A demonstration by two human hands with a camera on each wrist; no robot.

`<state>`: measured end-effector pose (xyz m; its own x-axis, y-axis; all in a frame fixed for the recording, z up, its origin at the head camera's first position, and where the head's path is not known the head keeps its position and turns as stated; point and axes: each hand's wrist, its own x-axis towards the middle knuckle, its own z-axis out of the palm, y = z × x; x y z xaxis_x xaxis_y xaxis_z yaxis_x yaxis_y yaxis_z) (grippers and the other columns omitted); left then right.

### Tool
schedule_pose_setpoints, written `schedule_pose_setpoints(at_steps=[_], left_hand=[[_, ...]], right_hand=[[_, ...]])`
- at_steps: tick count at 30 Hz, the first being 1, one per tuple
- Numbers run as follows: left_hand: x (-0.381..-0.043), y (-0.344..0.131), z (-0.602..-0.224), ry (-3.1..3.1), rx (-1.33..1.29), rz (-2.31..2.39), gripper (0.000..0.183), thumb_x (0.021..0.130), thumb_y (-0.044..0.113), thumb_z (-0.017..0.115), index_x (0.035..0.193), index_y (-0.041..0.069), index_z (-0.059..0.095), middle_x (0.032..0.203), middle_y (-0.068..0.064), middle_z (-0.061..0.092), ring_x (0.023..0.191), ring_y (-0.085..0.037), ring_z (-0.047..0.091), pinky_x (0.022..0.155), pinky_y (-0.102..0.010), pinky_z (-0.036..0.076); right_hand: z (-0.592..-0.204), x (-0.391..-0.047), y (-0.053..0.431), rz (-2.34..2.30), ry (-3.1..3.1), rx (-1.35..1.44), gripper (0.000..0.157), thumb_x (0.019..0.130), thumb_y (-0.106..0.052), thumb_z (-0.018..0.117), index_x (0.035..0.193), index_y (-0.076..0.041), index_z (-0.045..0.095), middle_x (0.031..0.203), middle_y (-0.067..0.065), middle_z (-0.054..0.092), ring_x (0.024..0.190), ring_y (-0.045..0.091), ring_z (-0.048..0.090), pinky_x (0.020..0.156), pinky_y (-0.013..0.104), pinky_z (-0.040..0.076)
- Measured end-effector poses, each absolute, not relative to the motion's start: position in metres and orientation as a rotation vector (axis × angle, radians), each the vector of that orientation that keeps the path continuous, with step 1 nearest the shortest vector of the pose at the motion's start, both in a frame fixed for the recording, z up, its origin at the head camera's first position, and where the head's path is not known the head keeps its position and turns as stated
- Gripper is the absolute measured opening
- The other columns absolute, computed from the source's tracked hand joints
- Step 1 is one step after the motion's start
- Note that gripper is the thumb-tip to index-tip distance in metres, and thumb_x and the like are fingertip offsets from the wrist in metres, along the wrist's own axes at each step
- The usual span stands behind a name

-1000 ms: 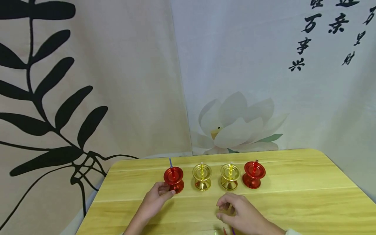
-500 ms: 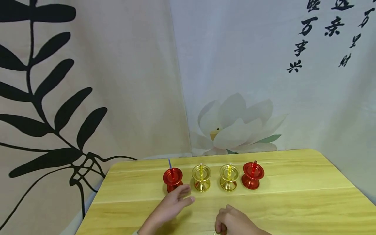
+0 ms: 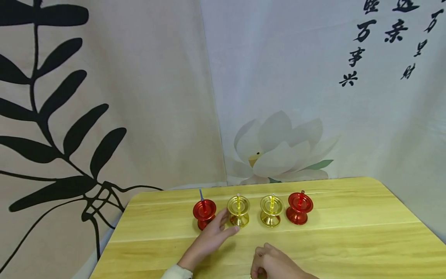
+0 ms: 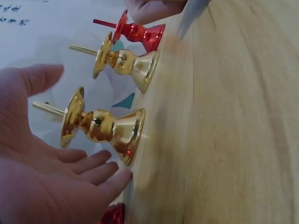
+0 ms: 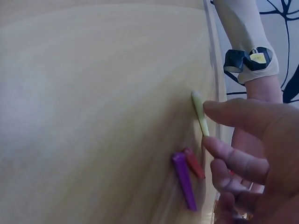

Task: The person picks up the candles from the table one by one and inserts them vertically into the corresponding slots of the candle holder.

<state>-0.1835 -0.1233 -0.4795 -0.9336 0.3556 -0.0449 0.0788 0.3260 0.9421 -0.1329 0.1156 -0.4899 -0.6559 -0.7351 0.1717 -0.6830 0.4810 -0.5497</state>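
Left hand (image 3: 215,232), spread, has shifted beside one of two gold holders (image 4: 101,127) between two red holders (image 3: 204,210); right hand (image 3: 275,262), pinch unclear, is at the palest of three tabletop sticks (image 5: 199,112).

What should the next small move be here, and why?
Perhaps the left hand should curl round the gold candle holder beside it, to steady it: the hand is open, that holder's spike bears no candle, and the right hand is at the pale candle.

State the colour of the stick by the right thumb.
The stick: pale yellow-green, clearest in the right wrist view.
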Motion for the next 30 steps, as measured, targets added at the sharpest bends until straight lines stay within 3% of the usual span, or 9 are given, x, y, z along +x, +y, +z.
schedule_pose_setpoints(at_steps=[8, 21, 30], left_hand=[[-0.195, -0.117, -0.483, 2.206, 0.420, 1.771, 0.077, 0.093, 0.044, 0.065, 0.155, 0.022, 0.023, 0.156, -0.013, 0.030, 0.143, -0.035, 0.026, 0.113, -0.055, 0.023], [-0.206, -0.110, -0.488, 2.177, 0.373, 1.803, 0.071, 0.095, 0.037, 0.065, 0.152, 0.021, 0.027, 0.155, -0.012, 0.035, 0.142, -0.032, 0.029, 0.113, -0.055, 0.023], [-0.206, -0.111, -0.488, 2.167, 0.367, 1.818, 0.071, 0.094, 0.035, 0.066, 0.152, 0.020, 0.028, 0.154, -0.013, 0.035, 0.142, -0.034, 0.029, 0.113, -0.056, 0.022]], right_hand=[[-0.492, -0.135, 0.116, -0.981, 2.533, -1.403, 0.010, 0.076, -0.017, 0.080, 0.077, -0.026, 0.074, 0.072, -0.027, 0.056, 0.069, -0.008, 0.042, 0.060, 0.012, 0.036], [-0.487, -0.134, 0.113, -0.813, 2.560, -1.407, 0.012, 0.072, -0.015, 0.079, 0.074, -0.025, 0.074, 0.061, -0.025, 0.057, 0.067, -0.012, 0.041, 0.060, 0.009, 0.036], [-0.488, -0.132, 0.113, -0.924, 2.477, -1.276, 0.017, 0.069, -0.005, 0.079, 0.070, -0.020, 0.073, 0.056, -0.021, 0.059, 0.051, -0.019, 0.045, 0.047, 0.007, 0.041]])
